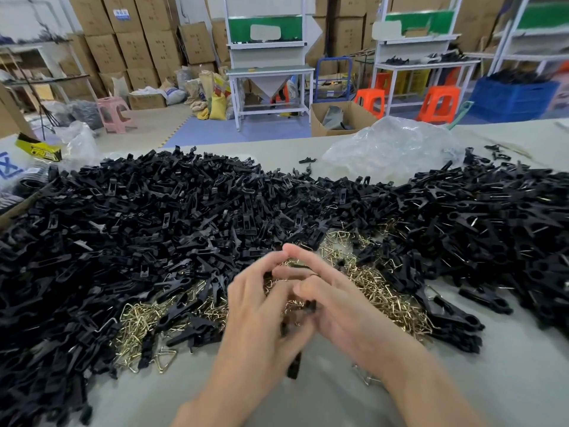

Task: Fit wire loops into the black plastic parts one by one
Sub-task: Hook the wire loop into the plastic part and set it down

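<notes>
Left hand (258,306) is gripping a black part (294,363) poking at six o'clock, right hand (338,306) pinching its top, loop hidden; I'd be squaring it before pressing

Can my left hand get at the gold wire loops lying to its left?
Probably yes, once freed: the wire loops lie uncovered beside the left hand, nothing between. But it and the right hand hold a black plastic part.

Two hands (258,309) (335,306), one pink stool (114,114), black parts (154,211) beyond counting.
</notes>
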The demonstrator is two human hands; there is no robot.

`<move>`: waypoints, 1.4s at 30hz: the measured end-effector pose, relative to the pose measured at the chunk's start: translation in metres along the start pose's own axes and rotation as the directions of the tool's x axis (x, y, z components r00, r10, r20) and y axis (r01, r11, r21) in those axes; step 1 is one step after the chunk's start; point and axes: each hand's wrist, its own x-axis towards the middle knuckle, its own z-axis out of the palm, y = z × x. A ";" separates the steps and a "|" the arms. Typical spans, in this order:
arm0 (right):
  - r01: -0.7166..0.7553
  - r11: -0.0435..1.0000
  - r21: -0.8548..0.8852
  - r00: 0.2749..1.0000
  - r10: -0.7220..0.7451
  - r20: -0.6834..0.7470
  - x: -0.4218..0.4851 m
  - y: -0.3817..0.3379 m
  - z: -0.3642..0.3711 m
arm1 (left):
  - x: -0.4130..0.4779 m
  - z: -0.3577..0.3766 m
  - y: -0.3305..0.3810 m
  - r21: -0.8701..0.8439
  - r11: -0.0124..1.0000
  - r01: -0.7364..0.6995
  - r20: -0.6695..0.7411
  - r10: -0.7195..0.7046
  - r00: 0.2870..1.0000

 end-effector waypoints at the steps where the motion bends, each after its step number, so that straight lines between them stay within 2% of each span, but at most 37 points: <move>1: -0.006 1.000 0.015 1.000 0.005 0.007 0.002 0.003 0.000 | 0.001 -0.003 -0.005 0.037 0.999 -0.008 -0.014 0.009 1.000; 8: -0.003 0.995 -0.096 0.993 0.015 0.118 0.001 0.009 -0.002 | 0.002 -0.012 -0.021 -0.006 0.999 -0.033 0.077 0.033 0.997; 11: 0.039 0.977 -0.212 0.992 -0.011 0.128 0.001 0.013 -0.003 | 0.002 -0.013 -0.023 -0.007 0.999 -0.047 0.102 0.047 0.994; 14: 0.048 0.967 -0.249 0.994 -0.022 0.107 0.003 0.016 -0.003 | 0.003 -0.014 -0.023 -0.022 0.998 -0.060 0.122 0.063 0.991; 18: 0.067 0.970 -0.233 0.994 -0.044 0.102 0.002 0.014 -0.003 | 0.002 -0.013 -0.023 -0.053 0.998 -0.038 0.144 0.045 0.989; 24: 0.065 0.960 -0.271 0.998 -0.063 0.016 0.001 0.013 -0.003 | 0.004 -0.014 -0.020 -0.114 0.993 -0.007 0.174 0.027 0.984; 34: 0.016 0.989 -0.150 0.999 -0.023 -0.044 0.004 0.015 -0.004 | 0.003 -0.013 -0.017 -0.118 0.993 0.012 0.180 0.009 0.984; 42: 0.027 0.992 -0.120 0.995 -0.038 -0.095 0.008 0.015 -0.001 | 0.003 -0.012 -0.020 -0.134 0.991 0.016 0.183 0.009 0.983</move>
